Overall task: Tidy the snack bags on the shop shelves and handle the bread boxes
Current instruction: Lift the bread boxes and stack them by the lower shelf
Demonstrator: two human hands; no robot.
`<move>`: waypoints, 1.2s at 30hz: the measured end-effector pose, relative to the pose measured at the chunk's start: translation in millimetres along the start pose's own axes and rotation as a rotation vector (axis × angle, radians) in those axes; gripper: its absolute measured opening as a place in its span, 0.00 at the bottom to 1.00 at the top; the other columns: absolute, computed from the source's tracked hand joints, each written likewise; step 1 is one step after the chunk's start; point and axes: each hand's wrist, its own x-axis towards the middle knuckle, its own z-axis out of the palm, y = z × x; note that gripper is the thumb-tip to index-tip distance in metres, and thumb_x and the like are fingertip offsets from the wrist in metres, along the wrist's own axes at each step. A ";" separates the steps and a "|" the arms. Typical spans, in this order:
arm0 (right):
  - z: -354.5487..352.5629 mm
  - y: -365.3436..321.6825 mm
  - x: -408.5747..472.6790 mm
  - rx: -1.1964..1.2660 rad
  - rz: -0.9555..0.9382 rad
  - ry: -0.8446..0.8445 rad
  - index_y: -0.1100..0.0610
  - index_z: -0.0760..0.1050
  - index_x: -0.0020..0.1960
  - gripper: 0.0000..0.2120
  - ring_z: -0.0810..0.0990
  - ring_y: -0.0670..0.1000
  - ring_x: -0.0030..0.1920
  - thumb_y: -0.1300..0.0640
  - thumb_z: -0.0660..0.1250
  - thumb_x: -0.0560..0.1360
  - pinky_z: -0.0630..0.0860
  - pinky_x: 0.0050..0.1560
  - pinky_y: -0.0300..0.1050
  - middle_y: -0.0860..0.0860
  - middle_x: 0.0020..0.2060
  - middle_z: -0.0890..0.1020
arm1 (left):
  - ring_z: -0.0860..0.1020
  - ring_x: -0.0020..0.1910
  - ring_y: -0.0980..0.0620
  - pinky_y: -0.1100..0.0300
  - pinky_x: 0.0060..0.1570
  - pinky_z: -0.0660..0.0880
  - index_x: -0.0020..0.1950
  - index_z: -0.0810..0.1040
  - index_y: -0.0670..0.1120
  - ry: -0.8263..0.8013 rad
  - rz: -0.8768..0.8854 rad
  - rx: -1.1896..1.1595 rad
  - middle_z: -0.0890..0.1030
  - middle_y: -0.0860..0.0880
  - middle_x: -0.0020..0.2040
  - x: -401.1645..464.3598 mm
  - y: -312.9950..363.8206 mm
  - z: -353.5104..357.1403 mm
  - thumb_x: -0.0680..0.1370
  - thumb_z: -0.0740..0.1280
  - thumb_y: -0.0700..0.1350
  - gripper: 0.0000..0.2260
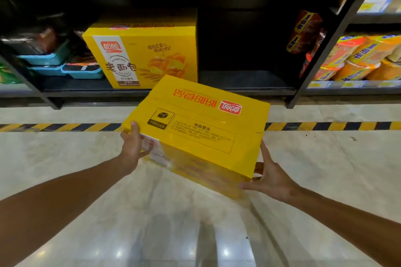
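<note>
I hold a yellow bread box (195, 128) in the air in front of the bottom shelf, its top tilted toward me. My left hand (133, 147) grips its left near corner, thumb on top. My right hand (271, 178) grips the right near corner, with the fingers around the side and under the bottom edge. A second yellow bread box (147, 54) stands upright on the bottom shelf (238, 90), just behind and left of the held one. Red and yellow snack bags (304, 32) lean at the shelf's right end.
To the right of the shelved box the shelf holds a dark gap (245, 50). Teal trays (82, 70) of packaged food sit at the left. Orange snack packs (358, 58) fill the neighbouring shelf on the right. A black-and-yellow striped line (54, 127) runs across the glossy floor.
</note>
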 end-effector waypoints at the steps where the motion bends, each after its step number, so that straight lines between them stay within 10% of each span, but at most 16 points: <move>1: 5.7 -5.0 2.7 0.013 -0.008 -0.011 0.29 0.30 0.74 0.70 0.80 0.47 0.66 0.36 0.83 0.55 0.81 0.59 0.41 0.44 0.71 0.77 | 0.72 0.71 0.39 0.37 0.64 0.77 0.83 0.49 0.51 -0.005 0.036 0.000 0.65 0.41 0.78 3.0 2.0 -2.0 0.84 0.56 0.63 0.32; 8: 60.2 -11.0 -2.8 -0.057 -0.063 -0.272 0.40 0.27 0.80 0.66 0.76 0.43 0.70 0.46 0.81 0.70 0.75 0.70 0.45 0.46 0.75 0.73 | 0.73 0.72 0.43 0.37 0.70 0.71 0.82 0.40 0.60 -0.101 0.155 0.101 0.68 0.48 0.78 -2.8 -8.5 3.1 0.71 0.75 0.62 0.53; 12: 37.0 -16.8 1.8 -0.132 -0.308 0.030 0.45 0.73 0.72 0.24 0.85 0.40 0.53 0.58 0.74 0.78 0.81 0.61 0.51 0.38 0.53 0.87 | 0.75 0.71 0.44 0.37 0.71 0.71 0.82 0.51 0.57 -0.108 0.200 0.131 0.72 0.50 0.75 -35.1 -10.1 -10.5 0.66 0.78 0.65 0.52; 14: 11.5 -23.2 20.1 -0.009 -0.357 0.313 0.49 0.80 0.61 0.11 0.87 0.46 0.50 0.55 0.71 0.80 0.81 0.57 0.61 0.45 0.47 0.88 | 0.69 0.76 0.44 0.38 0.75 0.66 0.83 0.47 0.58 -0.152 0.197 0.164 0.65 0.50 0.80 -64.2 -19.3 -14.1 0.69 0.78 0.65 0.53; 17: -19.5 -36.7 48.3 0.081 -0.345 0.432 0.53 0.68 0.73 0.29 0.80 0.49 0.62 0.44 0.72 0.77 0.77 0.65 0.53 0.50 0.62 0.80 | 0.58 0.81 0.47 0.45 0.77 0.62 0.82 0.40 0.62 -0.326 0.173 0.245 0.55 0.60 0.79 -112.8 -46.0 -17.6 0.63 0.79 0.67 0.60; 22: -18.3 -36.9 68.3 0.064 -0.062 0.082 0.50 0.61 0.80 0.57 0.70 0.50 0.75 0.28 0.79 0.59 0.71 0.73 0.51 0.48 0.76 0.71 | 0.54 0.82 0.53 0.42 0.77 0.63 0.79 0.28 0.63 -0.533 0.253 0.443 0.46 0.61 0.83 -125.9 -71.6 -14.7 0.52 0.83 0.70 0.75; 28: -18.2 -27.0 55.6 -0.171 -0.142 0.113 0.52 0.75 0.70 0.48 0.84 0.49 0.60 0.28 0.80 0.58 0.81 0.64 0.56 0.48 0.61 0.85 | 0.71 0.71 0.64 0.56 0.66 0.77 0.79 0.35 0.65 -0.586 0.371 0.568 0.65 0.61 0.76 -115.6 -57.7 -40.8 0.61 0.83 0.62 0.65; 36: 4.3 -40.7 42.4 -0.254 -0.366 0.228 0.54 0.84 0.51 0.26 0.87 0.44 0.45 0.35 0.74 0.65 0.84 0.51 0.53 0.50 0.46 0.89 | 0.73 0.69 0.58 0.68 0.49 0.80 0.83 0.38 0.59 -0.583 0.437 0.682 0.65 0.56 0.79 -100.0 -35.4 -90.1 0.69 0.78 0.49 0.57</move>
